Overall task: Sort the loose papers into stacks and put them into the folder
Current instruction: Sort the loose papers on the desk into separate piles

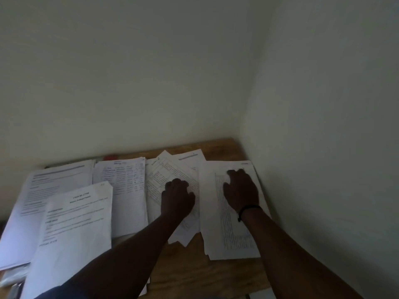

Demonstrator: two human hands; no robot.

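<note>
White printed papers lie spread over the wooden table (194, 268) in several overlapping piles. A sheet with bold headings (75, 229) lies tilted at the near left edge, partly over a larger pile (49, 186) at the left edge. A stack with table rows (127, 186) sits mid-table. A skewed, fanned pile (170, 169) lies right of it, and a stack of dense text (228, 225) lies toward the right edge

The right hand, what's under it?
The right hand rests on a printed sheet topping a small stack on the wooden table. How many sheets lie beneath is hidden.
</note>
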